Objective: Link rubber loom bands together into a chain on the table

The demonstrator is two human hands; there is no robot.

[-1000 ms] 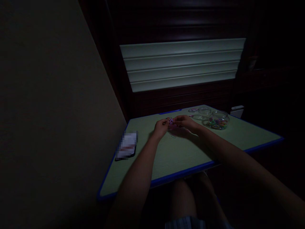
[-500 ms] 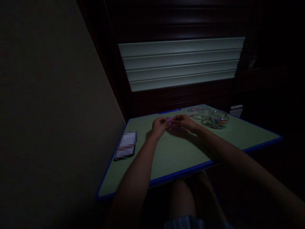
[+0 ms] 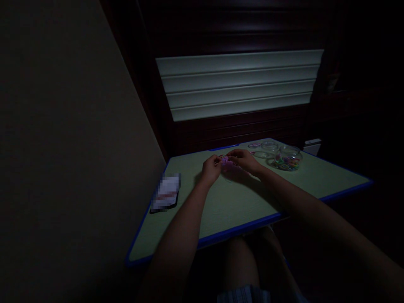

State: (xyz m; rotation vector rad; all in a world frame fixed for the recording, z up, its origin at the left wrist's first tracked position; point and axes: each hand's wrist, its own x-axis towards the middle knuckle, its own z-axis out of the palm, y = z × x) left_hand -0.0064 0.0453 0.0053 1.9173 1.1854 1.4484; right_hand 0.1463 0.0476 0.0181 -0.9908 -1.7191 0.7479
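Observation:
Over the far middle of the table, my left hand (image 3: 211,168) is closed, its thumb and fingers pinching the left side of a small pink-and-purple item (image 3: 224,161). My right hand (image 3: 243,160) is closed on the item's right side, its fingers bent over the top. More pink (image 3: 233,169) shows below the right fingers, stretching toward the right wrist. Dim light and the fingers hide the item's exact kind.
A clear round jar (image 3: 289,157) of small coloured loops stands right of my hands, with loops beside it. Behind are clear round containers (image 3: 269,145). A phone-like, blurred object (image 3: 166,192) lies left on the blue-edged table (image 3: 240,210). A wall (image 3: 94,147) borders the left.
My right hand has shifted slightly up and its fingers have moved over the pink-and-purple item. My left hand stays nearly in place, still pinching it.

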